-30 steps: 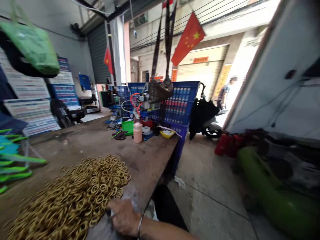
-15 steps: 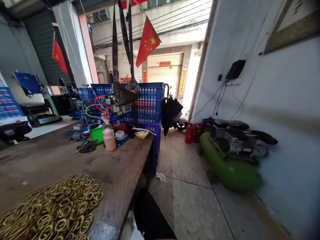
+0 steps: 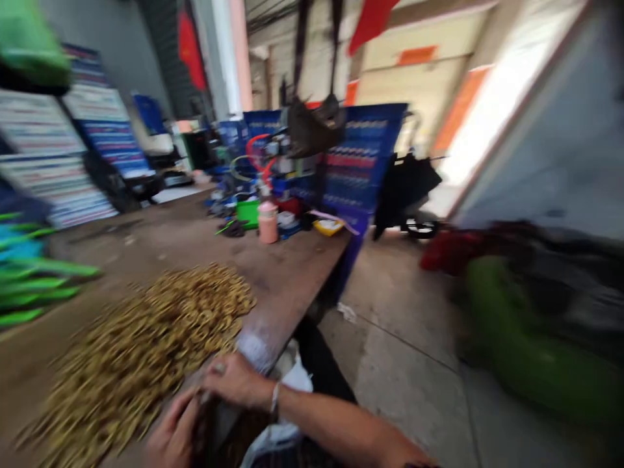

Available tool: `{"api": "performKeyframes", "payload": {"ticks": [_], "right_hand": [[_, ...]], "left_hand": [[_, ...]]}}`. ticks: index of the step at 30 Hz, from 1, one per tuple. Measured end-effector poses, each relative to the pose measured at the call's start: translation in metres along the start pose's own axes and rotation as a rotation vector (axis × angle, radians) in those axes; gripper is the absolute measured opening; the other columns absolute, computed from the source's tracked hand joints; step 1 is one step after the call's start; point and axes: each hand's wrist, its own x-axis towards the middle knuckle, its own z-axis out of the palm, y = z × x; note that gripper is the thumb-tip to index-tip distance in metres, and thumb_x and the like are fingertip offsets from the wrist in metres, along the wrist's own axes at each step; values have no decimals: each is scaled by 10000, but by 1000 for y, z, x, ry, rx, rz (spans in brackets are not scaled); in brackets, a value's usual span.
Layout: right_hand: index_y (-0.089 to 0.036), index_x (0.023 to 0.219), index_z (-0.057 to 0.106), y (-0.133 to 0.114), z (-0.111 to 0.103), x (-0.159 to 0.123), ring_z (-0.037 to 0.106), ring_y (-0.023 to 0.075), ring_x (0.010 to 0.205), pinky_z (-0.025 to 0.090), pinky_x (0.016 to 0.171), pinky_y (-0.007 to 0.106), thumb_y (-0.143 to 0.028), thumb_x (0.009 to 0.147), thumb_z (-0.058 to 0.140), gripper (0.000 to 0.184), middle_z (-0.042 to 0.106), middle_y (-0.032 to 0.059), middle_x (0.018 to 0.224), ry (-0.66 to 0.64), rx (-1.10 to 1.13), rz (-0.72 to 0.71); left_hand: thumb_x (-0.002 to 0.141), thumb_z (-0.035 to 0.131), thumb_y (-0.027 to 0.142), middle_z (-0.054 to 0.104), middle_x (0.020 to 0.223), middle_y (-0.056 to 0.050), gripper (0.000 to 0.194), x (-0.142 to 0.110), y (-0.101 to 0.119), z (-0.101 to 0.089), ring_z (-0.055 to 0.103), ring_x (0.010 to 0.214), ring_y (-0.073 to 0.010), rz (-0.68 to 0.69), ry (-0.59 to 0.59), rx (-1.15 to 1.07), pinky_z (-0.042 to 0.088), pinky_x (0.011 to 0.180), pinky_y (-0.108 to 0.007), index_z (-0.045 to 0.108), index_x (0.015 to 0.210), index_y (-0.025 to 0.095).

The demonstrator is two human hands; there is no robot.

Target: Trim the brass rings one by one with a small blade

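A wide pile of brass-coloured rings (image 3: 160, 331) lies on the brown workbench (image 3: 287, 273). At the near edge of the pile, my right hand (image 3: 238, 380) is closed, its fingertips pinched together, with a bracelet at the wrist. My left hand (image 3: 175, 429) is close beside it at the bottom, fingers curled and blurred. The fingertips of both hands almost meet; what they hold, if anything, is too small and smeared to make out.
Farther back on the bench are a pink bottle (image 3: 268, 222), a green bin (image 3: 247, 214) and a yellow tray (image 3: 328, 225). Blurred bright green items (image 3: 39, 279) are at the left. Blue crates (image 3: 361, 156) rise behind; a green tank (image 3: 526, 344) stands on the floor at right.
The view has swung left and down, so the bench and rings have shifted right and up. Both my hands have come into view by the pile's near edge.
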Motion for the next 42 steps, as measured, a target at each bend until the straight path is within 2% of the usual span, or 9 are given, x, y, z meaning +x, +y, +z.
{"api": "performKeyframes", "payload": {"ticks": [2,4,8,15,27,34,38,42], "right_hand": [[-162,687,598,-3,8,-4,488,103,632,386,578,210,-222,718,564,75,550,-49,628,24,-45,39],[-163,686,578,-5,7,-3,459,86,604,364,569,194,-240,706,550,85,515,-58,605,8,-73,0],[-162,690,555,-5,2,-1,460,90,606,368,588,195,-299,724,518,147,519,-47,624,-73,-101,-60],[-167,686,539,-8,10,-2,477,102,600,378,591,203,-317,733,508,160,543,-36,603,-156,-45,-29],[-168,679,532,-12,12,-1,462,95,576,380,591,205,-323,756,480,180,518,-42,589,-188,37,-12],[-165,695,534,-9,12,0,463,87,551,378,568,196,-300,765,466,167,518,-43,590,-198,65,-11],[-166,773,567,-8,10,0,482,98,548,369,554,200,-266,797,413,185,527,-33,596,-154,-58,-37],[-183,768,561,-5,8,-5,488,112,590,337,575,207,-182,789,402,161,552,-9,636,-165,-379,-231]], "left_hand": [[620,680,394,616,643,20,263,-1,-8,1,524,514,-118,-40,-27,-170,414,469,-212,658,801,205],[680,617,447,505,508,54,322,-1,-15,3,414,394,-81,-125,-54,-285,322,364,-180,632,858,178],[710,583,477,477,543,55,344,-4,-21,6,412,404,-63,-175,-30,-386,310,349,-152,592,835,157],[734,560,480,467,567,56,323,-8,-22,-1,405,412,-47,-177,-71,-469,301,356,-139,534,782,162],[706,621,427,478,578,59,290,-7,-23,-3,405,413,-38,-251,-120,-704,271,341,-136,492,747,171],[690,650,416,475,577,57,303,-8,-24,-4,407,416,-36,-276,-155,-761,262,346,-130,483,741,169],[699,645,410,488,592,54,290,-8,-23,-4,421,433,-42,-258,-153,-785,268,348,-131,477,742,177],[711,629,421,482,568,63,291,-8,-22,-2,405,415,-41,-228,-93,-735,272,343,-132,460,721,185]]}}
